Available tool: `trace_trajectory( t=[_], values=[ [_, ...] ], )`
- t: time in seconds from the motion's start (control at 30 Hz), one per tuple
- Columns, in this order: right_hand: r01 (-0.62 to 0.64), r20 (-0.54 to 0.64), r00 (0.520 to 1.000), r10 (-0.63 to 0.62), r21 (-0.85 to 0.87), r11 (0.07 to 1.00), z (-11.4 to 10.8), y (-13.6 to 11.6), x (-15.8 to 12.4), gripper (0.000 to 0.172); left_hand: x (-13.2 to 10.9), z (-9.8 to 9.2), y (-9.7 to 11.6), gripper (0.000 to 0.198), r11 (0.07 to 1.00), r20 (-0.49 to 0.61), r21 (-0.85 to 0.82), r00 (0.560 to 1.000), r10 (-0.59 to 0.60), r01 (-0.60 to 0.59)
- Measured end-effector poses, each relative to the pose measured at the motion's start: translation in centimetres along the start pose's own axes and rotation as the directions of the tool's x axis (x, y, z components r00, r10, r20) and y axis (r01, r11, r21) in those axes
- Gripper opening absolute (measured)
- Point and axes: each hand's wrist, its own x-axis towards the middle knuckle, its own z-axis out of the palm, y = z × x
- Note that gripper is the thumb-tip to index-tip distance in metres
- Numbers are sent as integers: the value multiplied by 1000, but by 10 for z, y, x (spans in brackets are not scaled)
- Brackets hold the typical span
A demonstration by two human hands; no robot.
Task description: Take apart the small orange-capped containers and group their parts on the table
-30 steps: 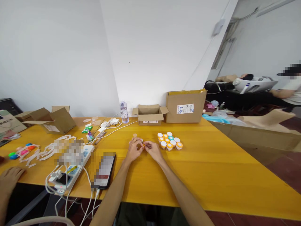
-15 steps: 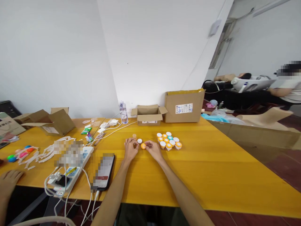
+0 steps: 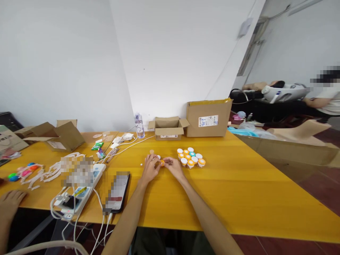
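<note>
My left hand (image 3: pixel 150 168) and my right hand (image 3: pixel 173 166) meet over the yellow table (image 3: pixel 239 191), fingers pinched together on a small orange-lidded pot (image 3: pixel 162 162) between them. A white lid (image 3: pixel 158 157) and a small tan piece (image 3: pixel 151 152) lie just beyond my left hand. A tiny white bit (image 3: pixel 141 164) sits to its left. A cluster of several small pots (image 3: pixel 190 157) with orange, white and teal lids stands right beside my right hand.
A phone (image 3: pixel 117 191) and a power strip (image 3: pixel 79 189) with white cables lie near the front left. Cardboard boxes (image 3: pixel 208 118) and a water bottle (image 3: pixel 139 125) stand by the wall. Another person's hand (image 3: pixel 10 202) rests at the far left edge; a person sits at the far right.
My hands, apart half a second ago with the orange-lidded pot on the table between them, have closed together on it. A tiny white bit now lies left of my left hand.
</note>
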Motion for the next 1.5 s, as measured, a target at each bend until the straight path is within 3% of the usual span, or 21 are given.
trace_trajectory(
  t=[0.43,0.8,1.07,1.5],
  values=[
    [-81,90,994,65,186,979,2,-17,-8,27,3,1,-2,14,965,29,-253,998,-59,65],
    [-61,113,993,41,184,981,4,-18,-8,38,2,2,-2,14,958,32,-281,998,-53,60],
    [-100,38,995,94,251,963,2,-16,-5,38,2,3,-3,15,947,22,-320,1000,18,-10],
    [-125,96,990,101,292,948,-1,-20,-8,40,4,2,-1,9,903,-1,-426,998,-60,54]
  ],
)
